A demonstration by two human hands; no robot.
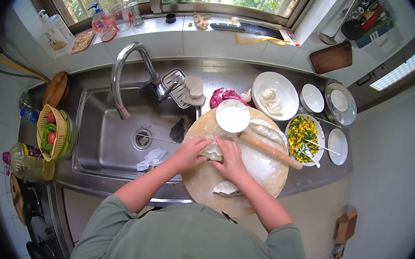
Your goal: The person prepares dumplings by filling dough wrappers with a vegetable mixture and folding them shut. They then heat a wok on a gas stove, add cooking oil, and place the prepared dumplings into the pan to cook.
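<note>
Between my left hand (192, 153) and my right hand (231, 158) is a filled dough dumpling (212, 151), held at both ends by the fingers. It lies over a round wooden board (198, 188) dusted with flour. A second dumpling (226, 188) rests near my right wrist, partly covered by the forearm. Behind a wooden rolling pin (271, 150) lies another long dumpling (268, 131). A white bowl of flour (232, 116) stands on the board's back edge. To the right, a bowl of chopped greens and yellow egg filling (304, 137) holds a white spoon (309, 155) and a chopstick.
A large white bowl of dough (275, 96) stands behind the board. Left are a steel sink (116, 139) with a faucet (116, 79), a yellow basket (54, 135) of vegetables and an oil bottle (30, 163). A cleaver (247, 29) lies on the windowsill.
</note>
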